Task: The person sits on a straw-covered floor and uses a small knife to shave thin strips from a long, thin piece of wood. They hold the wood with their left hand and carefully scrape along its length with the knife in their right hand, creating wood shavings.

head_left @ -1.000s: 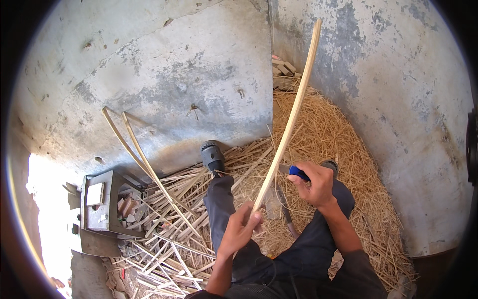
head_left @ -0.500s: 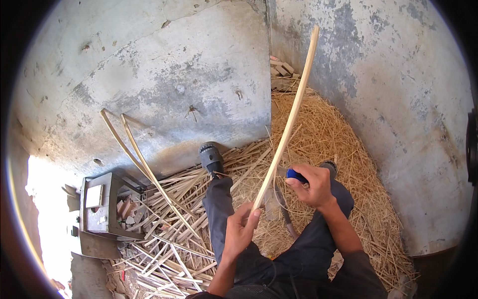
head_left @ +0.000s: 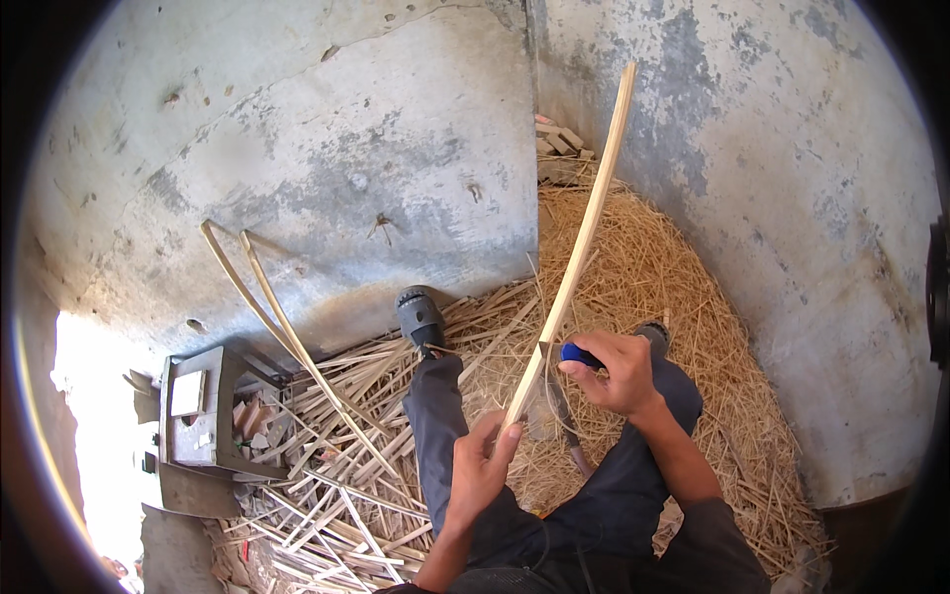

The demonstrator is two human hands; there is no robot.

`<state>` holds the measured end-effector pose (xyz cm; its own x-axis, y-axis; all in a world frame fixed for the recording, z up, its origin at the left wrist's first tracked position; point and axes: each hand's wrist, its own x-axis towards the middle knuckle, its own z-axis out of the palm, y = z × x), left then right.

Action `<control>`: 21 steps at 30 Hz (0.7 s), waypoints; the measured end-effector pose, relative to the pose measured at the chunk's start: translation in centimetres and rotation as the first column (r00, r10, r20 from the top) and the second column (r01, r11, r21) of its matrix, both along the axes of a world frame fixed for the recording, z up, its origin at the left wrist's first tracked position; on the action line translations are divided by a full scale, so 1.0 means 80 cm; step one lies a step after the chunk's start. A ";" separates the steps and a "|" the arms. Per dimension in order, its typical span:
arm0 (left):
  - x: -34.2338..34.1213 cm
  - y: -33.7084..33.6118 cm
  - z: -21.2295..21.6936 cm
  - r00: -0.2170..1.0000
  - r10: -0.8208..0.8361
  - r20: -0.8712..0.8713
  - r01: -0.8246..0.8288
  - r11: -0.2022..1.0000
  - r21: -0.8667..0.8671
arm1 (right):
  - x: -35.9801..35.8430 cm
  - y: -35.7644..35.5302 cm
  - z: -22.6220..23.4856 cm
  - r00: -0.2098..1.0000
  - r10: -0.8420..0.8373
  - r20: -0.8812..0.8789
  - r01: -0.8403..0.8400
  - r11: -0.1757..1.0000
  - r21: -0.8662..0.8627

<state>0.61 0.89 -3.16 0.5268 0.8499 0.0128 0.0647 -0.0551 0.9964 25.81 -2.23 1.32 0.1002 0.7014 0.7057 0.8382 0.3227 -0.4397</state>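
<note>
My left hand (head_left: pixel 482 463) is closed round the lower end of a long pale wooden strip (head_left: pixel 586 236). The strip slants up and to the right, bending slightly, with its far end raised in front of the wall. In my right hand (head_left: pixel 621 371) is a knife (head_left: pixel 580 354) with a blue handle, gripped in closed fingers. Its short dark blade points left and reaches the strip a little above my left hand. The blade appears to touch the wood, though the exact contact is too small to tell.
Two long strips (head_left: pixel 269 289) lean on the left wall. A grey box-like stand (head_left: pixel 206 450) with scraps inside is at the lower left. Loose slats (head_left: pixel 336 505) and a heap of shavings (head_left: pixel 683 267) cover the ground around my legs. Some blocks (head_left: pixel 562 139) are stacked in the corner.
My right hand with the knife has shifted slightly left, bringing the blade across the strip. The strip and my left hand have moved down a little.
</note>
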 end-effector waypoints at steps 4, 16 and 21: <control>-0.005 -0.004 -0.008 0.996 0.050 -0.076 -0.043 0.995 0.092 | 0.000 -0.001 0.005 0.997 -0.045 0.058 0.043 0.998 0.035; -0.019 -0.013 -0.005 0.986 0.106 -0.128 -0.087 0.986 0.143 | -0.006 0.000 0.003 0.994 0.005 0.112 -0.008 0.999 0.033; -0.026 -0.020 -0.005 0.977 0.081 -0.197 -0.060 0.992 0.110 | 0.012 0.007 0.014 0.983 -0.156 0.102 0.147 0.985 0.087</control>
<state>-1.50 -0.69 -3.56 0.4663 0.8846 0.0023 0.2698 -0.1446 0.9520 26.78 -1.69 2.45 0.1212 0.6255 0.7707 0.9210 0.2187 -0.3223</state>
